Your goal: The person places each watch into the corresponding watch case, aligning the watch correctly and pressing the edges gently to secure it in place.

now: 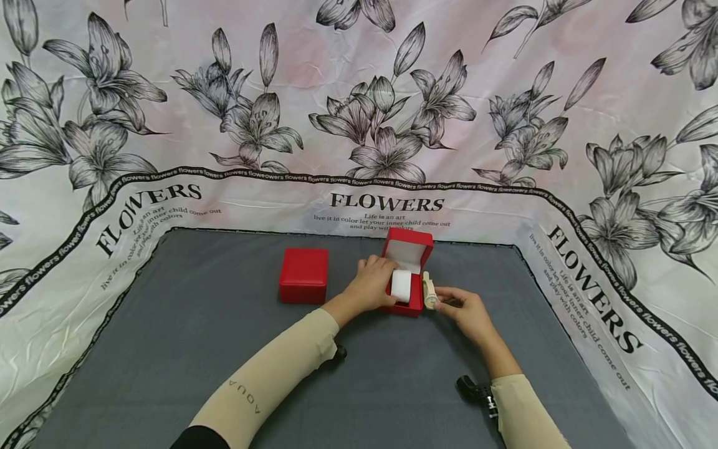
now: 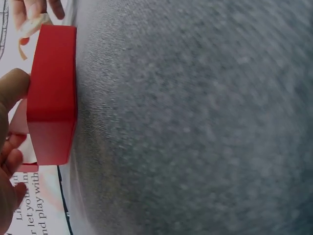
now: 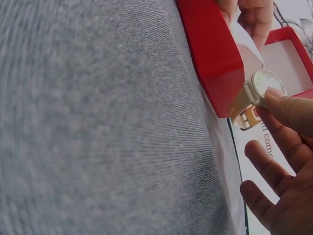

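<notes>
A cream wristwatch (image 3: 266,83) with a round pale dial is pinched by the thumb and fingers of my right hand (image 1: 462,312), beside the right wall of an open red watch box (image 1: 416,293). Its strap hangs in a loop, the buckle low. Inside the box a white cushion (image 1: 401,285) stands above the rim, bare of any watch. My left hand (image 1: 371,284) reaches over the box's left side, its thumb (image 2: 14,85) in front of the cushion and its fingers behind, pinching it. Part of that grip is hidden. The box's lid (image 1: 412,243) leans back, with a pale lining.
Left of the open box stands a second red box (image 1: 303,276), its lid down. Both boxes are on a grey cloth (image 1: 359,386). A white border printed with FLOWERS (image 1: 387,202) runs behind them, below a lily pattern.
</notes>
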`<action>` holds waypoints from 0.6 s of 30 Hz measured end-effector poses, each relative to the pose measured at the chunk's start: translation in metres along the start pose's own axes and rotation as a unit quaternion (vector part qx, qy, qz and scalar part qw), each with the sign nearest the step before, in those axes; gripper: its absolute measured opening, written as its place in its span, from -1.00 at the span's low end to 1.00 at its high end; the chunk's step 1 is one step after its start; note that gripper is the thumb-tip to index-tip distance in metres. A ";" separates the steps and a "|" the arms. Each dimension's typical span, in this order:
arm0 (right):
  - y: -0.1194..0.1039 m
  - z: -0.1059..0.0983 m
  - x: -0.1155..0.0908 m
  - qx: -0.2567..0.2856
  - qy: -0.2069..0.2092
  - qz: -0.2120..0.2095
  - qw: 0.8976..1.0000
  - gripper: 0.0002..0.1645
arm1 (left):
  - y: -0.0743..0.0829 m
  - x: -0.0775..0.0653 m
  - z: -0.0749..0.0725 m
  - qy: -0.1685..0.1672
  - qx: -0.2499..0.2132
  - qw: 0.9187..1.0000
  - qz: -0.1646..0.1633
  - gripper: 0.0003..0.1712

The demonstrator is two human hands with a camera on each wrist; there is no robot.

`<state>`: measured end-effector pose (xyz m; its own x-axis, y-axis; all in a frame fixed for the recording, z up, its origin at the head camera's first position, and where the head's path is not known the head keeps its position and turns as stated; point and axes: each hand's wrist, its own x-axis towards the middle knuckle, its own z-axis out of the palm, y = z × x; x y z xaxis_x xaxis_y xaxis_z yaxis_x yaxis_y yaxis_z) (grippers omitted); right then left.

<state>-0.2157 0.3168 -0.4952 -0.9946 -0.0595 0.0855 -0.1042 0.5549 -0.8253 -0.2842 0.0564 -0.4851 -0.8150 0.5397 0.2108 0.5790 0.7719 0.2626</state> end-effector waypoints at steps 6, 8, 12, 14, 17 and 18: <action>-0.005 -0.003 -0.002 0.001 0.008 -0.006 1.000 -0.51 | 0.000 -0.004 -0.001 0.033 0.012 0.999 0.021 -0.14; -0.007 -0.004 -0.002 0.004 0.012 -0.009 1.000 -0.51 | 0.001 -0.005 -0.001 0.047 0.016 0.998 0.028 -0.15; -0.010 -0.006 -0.002 0.001 0.013 -0.013 1.000 -0.51 | 0.002 -0.006 0.001 0.081 0.035 0.995 0.041 -0.16; -0.012 -0.006 -0.002 -0.003 0.013 -0.010 1.000 -0.51 | 0.003 -0.008 0.002 0.097 0.051 0.993 0.050 -0.16; -0.014 -0.006 -0.004 -0.001 0.011 -0.009 1.000 -0.50 | 0.006 -0.012 0.000 0.121 0.054 0.990 0.055 -0.16; -0.016 -0.006 -0.005 0.001 0.011 -0.010 1.000 -0.50 | 0.007 -0.014 -0.001 0.127 0.051 0.989 0.057 -0.16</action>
<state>-0.2090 0.3130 -0.4797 -0.9921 -0.0522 0.1144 -0.1241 0.5523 -0.8243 -0.2691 0.0538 -0.4850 -0.7058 0.5336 0.4660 0.6512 0.7476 0.1303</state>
